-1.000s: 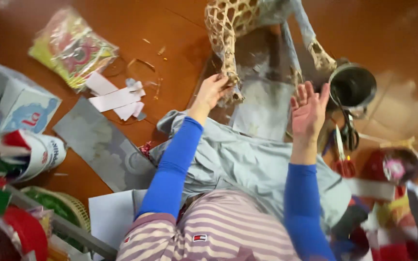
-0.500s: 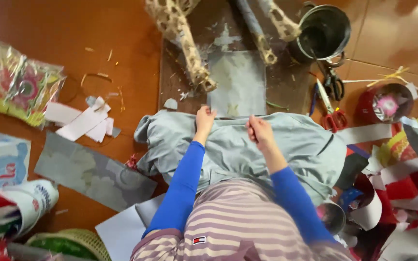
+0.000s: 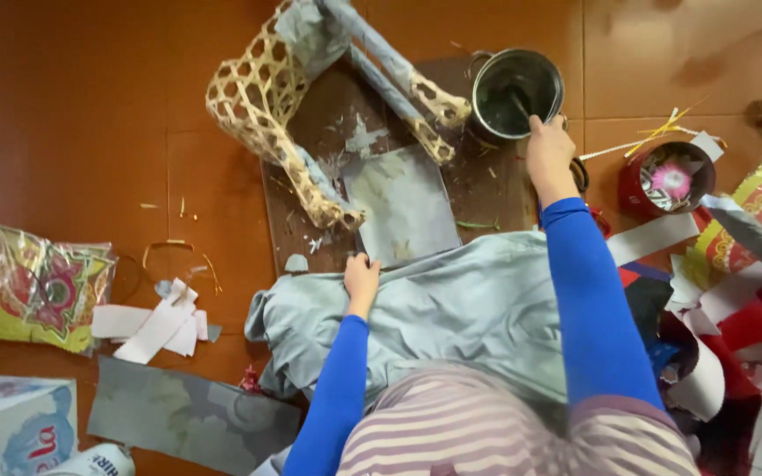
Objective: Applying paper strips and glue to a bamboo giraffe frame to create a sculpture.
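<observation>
Seen from above, a person in blue sleeves and a striped top sits on a brown tiled floor (image 3: 81,106), a pale grey cloth (image 3: 478,304) spread over the lap across the lower centre of the frame. The right hand (image 3: 549,154), in the upper right, is closed around the handle of a tool (image 3: 519,104), too dark to identify, that dips into a dark metal pot (image 3: 517,92); the pot stands at the upper right corner of a dark wooden board (image 3: 487,189). The left hand (image 3: 362,278), at centre, rests with fingers curled on the near edge of a grey sheet of paper (image 3: 403,204) lying flat on that board, just above the cloth's hem; whether it pinches the sheet cannot be told.

A woven bamboo frame (image 3: 262,92), partly covered in grey paper, lies tilted across the board's upper left, one leg ending just beside the sheet's left edge. The sheet lies well apart from the pot, to its lower left.

Open floor remains along the upper left and top right. The right edge is crowded: a red tin (image 3: 668,181) and a heap of red and white paper strips (image 3: 734,308). At left lie a colourful plastic packet (image 3: 37,286), white paper scraps (image 3: 156,322), a long grey paper sheet (image 3: 187,414) and a tissue box (image 3: 15,427).
</observation>
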